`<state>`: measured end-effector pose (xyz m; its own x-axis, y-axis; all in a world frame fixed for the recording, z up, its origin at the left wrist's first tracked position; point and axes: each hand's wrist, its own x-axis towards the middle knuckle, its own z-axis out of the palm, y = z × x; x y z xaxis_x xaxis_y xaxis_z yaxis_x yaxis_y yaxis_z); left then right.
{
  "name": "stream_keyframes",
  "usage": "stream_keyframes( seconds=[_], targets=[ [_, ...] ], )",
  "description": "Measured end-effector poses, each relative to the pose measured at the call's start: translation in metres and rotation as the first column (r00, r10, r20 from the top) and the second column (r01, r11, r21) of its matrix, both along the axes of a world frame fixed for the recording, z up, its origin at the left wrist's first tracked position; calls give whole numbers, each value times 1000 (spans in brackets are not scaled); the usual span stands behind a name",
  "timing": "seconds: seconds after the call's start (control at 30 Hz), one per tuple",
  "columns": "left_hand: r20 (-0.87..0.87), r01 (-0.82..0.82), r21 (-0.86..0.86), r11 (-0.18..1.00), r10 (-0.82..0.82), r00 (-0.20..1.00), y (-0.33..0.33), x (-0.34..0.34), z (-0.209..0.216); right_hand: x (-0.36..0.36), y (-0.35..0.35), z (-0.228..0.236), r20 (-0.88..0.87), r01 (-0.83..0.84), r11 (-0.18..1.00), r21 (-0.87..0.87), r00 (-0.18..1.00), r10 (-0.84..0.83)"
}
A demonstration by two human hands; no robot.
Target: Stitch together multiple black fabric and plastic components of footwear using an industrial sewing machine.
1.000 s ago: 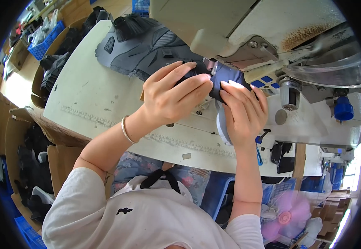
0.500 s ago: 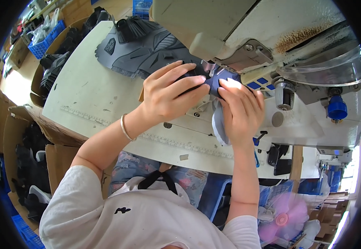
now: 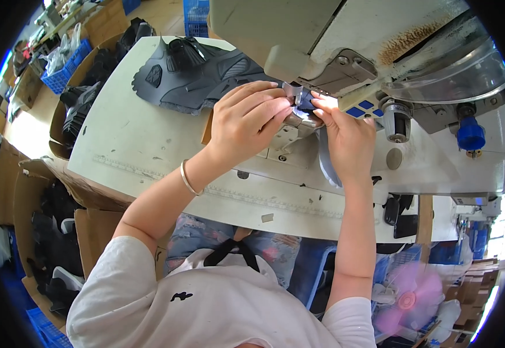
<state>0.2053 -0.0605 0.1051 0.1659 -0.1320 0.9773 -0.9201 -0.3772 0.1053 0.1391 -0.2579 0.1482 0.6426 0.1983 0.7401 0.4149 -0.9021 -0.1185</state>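
Observation:
My left hand (image 3: 249, 119) is closed, its fingertips pinching the edge of a dark shoe upper just left of the sewing machine's presser foot (image 3: 295, 93). On the other side of the foot my right hand (image 3: 348, 136) grips the same dark material between thumb and fingers. A light grey-blue curved piece (image 3: 327, 159) hangs beneath that hand. The dark grey shoe upper (image 3: 206, 75), with moulded patterns, spreads left over the table. Bright light falls on the metal bed (image 3: 304, 119) under the foot. My fingers hide most of the gripped edge.
The sewing machine head (image 3: 275, 29) overhangs the work, with a clear plastic cover (image 3: 449, 95) at right. The white table (image 3: 119, 133) carries a printed ruler. Cardboard boxes (image 3: 99, 232) of dark shoe parts stand left. A pink fan (image 3: 408, 298) spins at lower right.
The dark material between my hands has shifted away from me, uncovering the metal bed below the foot. My fingers have drawn in close to the foot. The whole view has shifted slightly.

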Motion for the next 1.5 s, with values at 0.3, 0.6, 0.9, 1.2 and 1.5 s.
stream_keyframes(
  seconds=[0.3,0.6,0.9,1.2,1.5],
  targets=[
    [-330,-209,179,961,259,908,-4,-33,20,-2,4,-7,-28,-34,991,127,999,38],
    [119,-337,276,900,315,941,4,7,19,11,-26,-54,-202,62,900,431,979,29],
    [155,-560,364,744,544,824,239,156,150,-13,-49,-72,-146,-54,813,580,975,169],
    [195,-995,-88,-56,978,-72,585,-97,267,-54,-55,-110,-390,160,768,620,912,124],
    [-448,-801,515,306,892,53,628,-419,-102,-15,-11,-98,-33,-132,649,750,971,236]
  ],
)
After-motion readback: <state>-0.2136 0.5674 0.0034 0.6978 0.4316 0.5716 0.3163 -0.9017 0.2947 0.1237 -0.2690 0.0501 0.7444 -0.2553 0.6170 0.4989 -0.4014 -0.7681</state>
